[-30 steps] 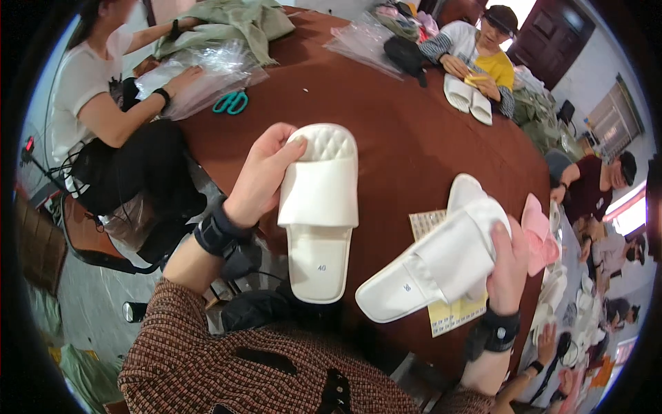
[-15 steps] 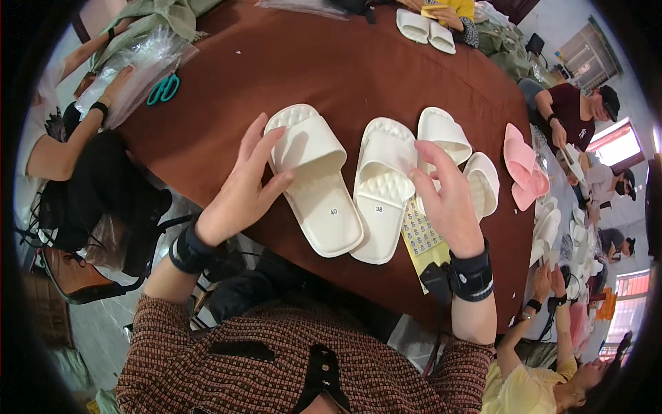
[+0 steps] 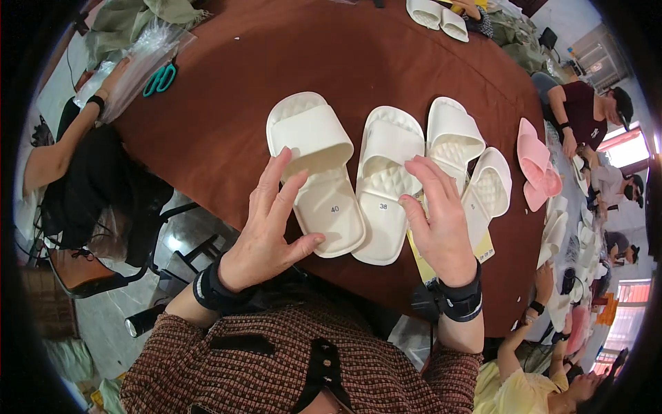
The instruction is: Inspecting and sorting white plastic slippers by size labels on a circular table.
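Note:
Two white slippers lie side by side on the brown-covered table in front of me, toes pointing away: a left one [image 3: 329, 200] and a second one [image 3: 381, 228]. Each has a small printed label on its insole. My left hand [image 3: 262, 234] is at the left slipper's outer edge, fingers spread and thumb near its heel. Over the second slipper's right edge, my right hand [image 3: 443, 224] has its fingers and thumb apart; whether it touches is hard to tell. A yellow sticker sheet [image 3: 487, 250] lies partly hidden under that hand and a neighbouring slipper.
Another white pair, one slipper [image 3: 455, 131] and its mate [image 3: 492, 181], lies to the right, with pink slippers [image 3: 538, 165] beyond. Teal-handled scissors [image 3: 160, 81] and clear plastic bags [image 3: 148, 52] lie far left. Several people sit around, with more white slippers at the right.
My left hand has come back from the left slipper's strap toward its heel. My right hand has shifted slightly nearer. The slipper behind my right hand now lies over the sticker sheet.

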Available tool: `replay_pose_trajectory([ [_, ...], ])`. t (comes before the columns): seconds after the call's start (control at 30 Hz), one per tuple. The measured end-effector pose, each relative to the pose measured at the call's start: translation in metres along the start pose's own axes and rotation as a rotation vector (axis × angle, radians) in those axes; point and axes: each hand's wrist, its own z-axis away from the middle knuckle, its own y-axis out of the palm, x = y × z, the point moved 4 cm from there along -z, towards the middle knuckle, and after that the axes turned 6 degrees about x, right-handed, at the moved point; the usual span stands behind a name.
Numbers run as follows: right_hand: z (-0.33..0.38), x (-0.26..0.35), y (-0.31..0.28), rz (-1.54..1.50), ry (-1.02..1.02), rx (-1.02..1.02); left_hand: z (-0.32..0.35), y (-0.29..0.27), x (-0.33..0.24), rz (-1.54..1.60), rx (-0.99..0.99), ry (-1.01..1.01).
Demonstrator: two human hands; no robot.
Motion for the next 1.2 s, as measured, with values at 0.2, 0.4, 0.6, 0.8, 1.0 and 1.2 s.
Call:
replay_pose_trajectory([
  [0.2,0.004,-0.001,0.006,0.02,-0.036,-0.033,-0.006,-0.006,0.007,0.01,0.047,0.002],
  [0.4,0.008,-0.009,0.007,-0.082,-0.018,-0.104,-0.015,-0.009,0.012,0.033,0.009,-0.012],
  [0.6,0.014,-0.011,-0.001,-0.131,0.068,-0.167,-0.013,-0.01,0.0,-0.077,-0.158,0.078],
  [0.8,0.016,-0.009,0.013,-0.259,0.05,-0.054,-0.01,0.009,-0.034,-0.123,-0.051,0.33],
  [1.0,0.015,-0.008,0.029,-0.064,-0.075,0.006,-0.011,0.031,-0.039,-0.194,0.128,0.393],
  [1.2,0.013,-0.005,0.028,-0.05,-0.068,0.018,-0.016,0.029,-0.038,-0.161,0.191,0.377],
])
